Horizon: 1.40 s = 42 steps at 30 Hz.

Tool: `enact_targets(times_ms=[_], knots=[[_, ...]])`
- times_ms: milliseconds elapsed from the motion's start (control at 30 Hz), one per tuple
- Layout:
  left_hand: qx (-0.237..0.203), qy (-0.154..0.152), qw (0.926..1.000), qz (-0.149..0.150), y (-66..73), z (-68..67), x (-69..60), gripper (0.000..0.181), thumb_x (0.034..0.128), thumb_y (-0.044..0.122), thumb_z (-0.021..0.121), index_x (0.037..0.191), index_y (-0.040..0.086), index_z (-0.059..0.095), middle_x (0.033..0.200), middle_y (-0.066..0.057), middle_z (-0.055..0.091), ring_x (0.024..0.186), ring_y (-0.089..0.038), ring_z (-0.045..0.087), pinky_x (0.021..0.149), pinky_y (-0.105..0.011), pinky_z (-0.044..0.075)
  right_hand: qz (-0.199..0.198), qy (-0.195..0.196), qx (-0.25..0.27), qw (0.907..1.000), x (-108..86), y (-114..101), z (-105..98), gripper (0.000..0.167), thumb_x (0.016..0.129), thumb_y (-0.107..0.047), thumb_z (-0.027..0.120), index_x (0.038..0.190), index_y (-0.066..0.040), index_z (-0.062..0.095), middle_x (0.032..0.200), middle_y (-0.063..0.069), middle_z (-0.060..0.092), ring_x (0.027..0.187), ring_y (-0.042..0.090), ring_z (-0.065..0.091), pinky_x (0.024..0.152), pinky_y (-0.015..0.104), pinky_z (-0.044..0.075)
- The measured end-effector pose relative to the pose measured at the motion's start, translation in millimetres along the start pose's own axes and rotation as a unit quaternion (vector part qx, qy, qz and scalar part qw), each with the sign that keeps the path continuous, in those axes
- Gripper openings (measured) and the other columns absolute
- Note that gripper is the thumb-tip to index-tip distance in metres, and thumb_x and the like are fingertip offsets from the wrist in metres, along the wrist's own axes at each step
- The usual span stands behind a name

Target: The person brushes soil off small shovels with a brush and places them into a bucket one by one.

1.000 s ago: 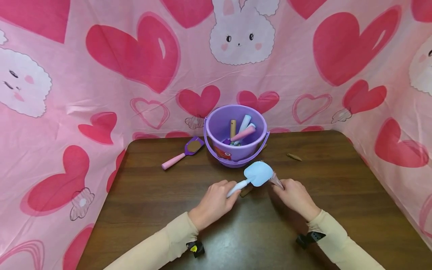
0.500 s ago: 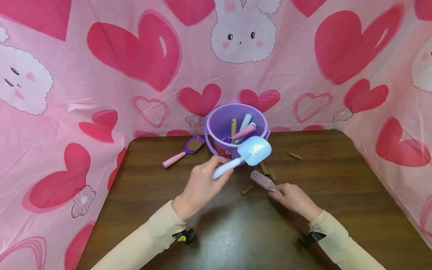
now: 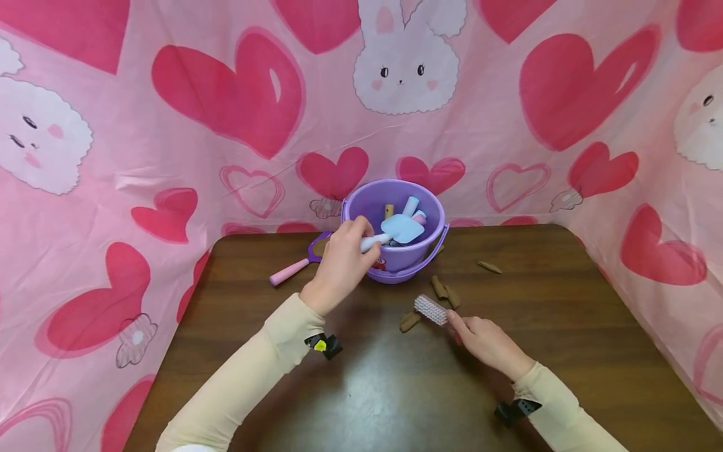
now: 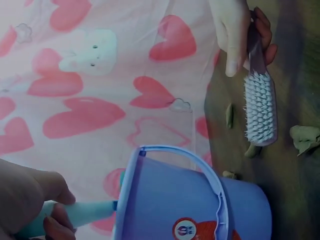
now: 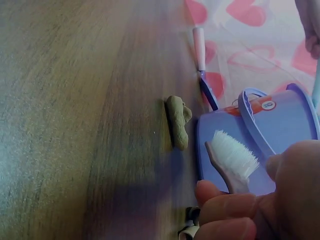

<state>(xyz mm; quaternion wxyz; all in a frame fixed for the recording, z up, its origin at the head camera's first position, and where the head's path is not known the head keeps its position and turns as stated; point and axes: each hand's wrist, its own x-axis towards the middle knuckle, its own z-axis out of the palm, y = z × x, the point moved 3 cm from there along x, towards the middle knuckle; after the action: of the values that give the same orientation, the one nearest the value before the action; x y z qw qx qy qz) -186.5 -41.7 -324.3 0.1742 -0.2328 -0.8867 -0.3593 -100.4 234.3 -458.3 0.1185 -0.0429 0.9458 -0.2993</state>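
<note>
My left hand (image 3: 341,263) grips the white-blue handle of a light blue toy shovel (image 3: 403,228), its blade over the mouth of a purple bucket (image 3: 407,256). In the left wrist view the same handle (image 4: 92,212) runs past the bucket's rim. Several handles stand inside the bucket, among them a tan handle (image 3: 389,211) and a light blue handle (image 3: 411,205). With my right hand (image 3: 490,344) I hold a brush (image 3: 430,310) by its brownish handle, above the table. White bristles (image 4: 260,107) face the left wrist camera. Brown curled pieces (image 3: 409,321) lie beside the brush.
Left of the bucket lies a purple-bladed scoop with a pink handle (image 3: 289,272), partly hidden by my left hand. Another thin brown piece (image 3: 489,267) rests at the right on the wooden table (image 3: 542,301). A pink heart-patterned cloth (image 3: 316,113) surrounds the table's back and sides.
My left hand has carried the blue shovel up and away from the brush to the bucket's mouth. The right hand stays nearly in place, and the brush now shows its bristles upward.
</note>
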Motion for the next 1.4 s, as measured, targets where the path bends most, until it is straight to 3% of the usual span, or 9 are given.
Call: enact_targets(times_ms=[133, 333, 500, 700, 900, 1000, 1200, 1400], knots=[[0.007, -0.021, 0.9997, -0.014, -2.0, 8.3, 9.4, 0.015, 0.0909, 0.009, 0.070, 0.098, 0.006, 0.057, 0.086, -0.011, 0.059, 0.076, -0.027, 0.060, 0.067, -0.040, 0.051, 0.002, 0.006, -0.006, 1.0000, 0.2, -2, 1, 0.060, 0.112, -0.049, 0.036, 0.071, -0.012, 0.059, 0.063, -0.003, 0.049, 0.061, 0.015, 0.049, 0.067, 0.035, 0.040], [0.019, -0.035, 0.9992, -0.007, -2.6, 19.8, 25.8, 0.014, 0.0960, 0.011, 0.069, 0.099, 0.005, 0.057, 0.083, -0.010, 0.061, 0.078, -0.026, 0.061, 0.069, -0.040, 0.051, -0.009, 0.013, -0.008, 0.9998, 2.8, -6, 4, 0.054, 0.111, -0.048, 0.040, 0.075, -0.013, 0.060, 0.065, -0.003, 0.051, 0.063, 0.015, 0.050, 0.067, 0.034, 0.041], [0.019, -0.045, 0.9988, -0.002, -5.1, 28.3, 29.9, 0.013, 0.0971, 0.010, 0.068, 0.104, 0.004, 0.059, 0.089, -0.013, 0.062, 0.085, -0.028, 0.062, 0.075, -0.043, 0.051, -0.007, 0.014, -0.006, 0.9999, 4.5, -8, 6, 0.052, 0.110, -0.049, 0.042, 0.077, -0.014, 0.060, 0.066, -0.003, 0.053, 0.062, 0.015, 0.050, 0.065, 0.034, 0.041], [0.008, -0.010, 0.9999, -0.003, -17.5, 30.1, 25.6, 0.022, 0.0980, 0.016, 0.071, 0.113, 0.002, 0.063, 0.099, -0.016, 0.064, 0.091, -0.031, 0.064, 0.082, -0.045, 0.055, -0.004, 0.015, -0.005, 0.9999, 6.2, -7, 6, 0.051, 0.110, -0.049, 0.044, 0.077, -0.014, 0.060, 0.066, -0.003, 0.053, 0.062, 0.015, 0.050, 0.064, 0.034, 0.041], [-0.021, 0.035, 0.9992, 0.004, -32.9, 26.5, 12.6, 0.027, 0.0955, 0.019, 0.077, 0.116, 0.003, 0.069, 0.103, -0.014, 0.063, 0.088, -0.027, 0.061, 0.077, -0.042, 0.054, -0.009, 0.012, -0.006, 0.9999, 3.8, -4, 6, 0.051, 0.110, -0.046, 0.044, 0.077, -0.013, 0.061, 0.066, -0.003, 0.053, 0.063, 0.015, 0.050, 0.066, 0.034, 0.042], [-0.010, 0.057, 0.9982, 0.012, -37.8, 23.7, 8.6, 0.030, 0.0951, 0.020, 0.077, 0.120, 0.004, 0.073, 0.107, -0.014, 0.064, 0.088, -0.027, 0.063, 0.074, -0.041, 0.053, -0.010, 0.015, -0.010, 0.9998, 3.5, -4, 7, 0.050, 0.111, -0.045, 0.044, 0.078, -0.012, 0.062, 0.067, -0.003, 0.053, 0.064, 0.015, 0.051, 0.067, 0.035, 0.042], [0.029, 0.075, 0.9965, -0.019, -50.0, 20.3, 4.3, 0.030, 0.0976, 0.023, 0.074, 0.123, 0.008, 0.073, 0.112, -0.013, 0.064, 0.081, -0.024, 0.064, 0.070, -0.042, 0.052, -0.013, 0.009, -0.004, 0.9999, 6.0, -7, 13, 0.050, 0.111, -0.046, 0.044, 0.077, -0.014, 0.061, 0.066, -0.003, 0.053, 0.064, 0.015, 0.050, 0.066, 0.034, 0.041], [0.017, 0.094, 0.9950, -0.027, -65.4, 13.7, -0.8, 0.023, 0.0976, 0.024, 0.074, 0.116, 0.009, 0.076, 0.105, -0.011, 0.067, 0.079, -0.026, 0.064, 0.069, -0.042, 0.051, -0.022, 0.013, -0.003, 0.9997, 7.1, -12, 15, 0.050, 0.112, -0.042, 0.042, 0.074, -0.014, 0.060, 0.063, -0.003, 0.048, 0.059, 0.014, 0.047, 0.062, 0.033, 0.038]])
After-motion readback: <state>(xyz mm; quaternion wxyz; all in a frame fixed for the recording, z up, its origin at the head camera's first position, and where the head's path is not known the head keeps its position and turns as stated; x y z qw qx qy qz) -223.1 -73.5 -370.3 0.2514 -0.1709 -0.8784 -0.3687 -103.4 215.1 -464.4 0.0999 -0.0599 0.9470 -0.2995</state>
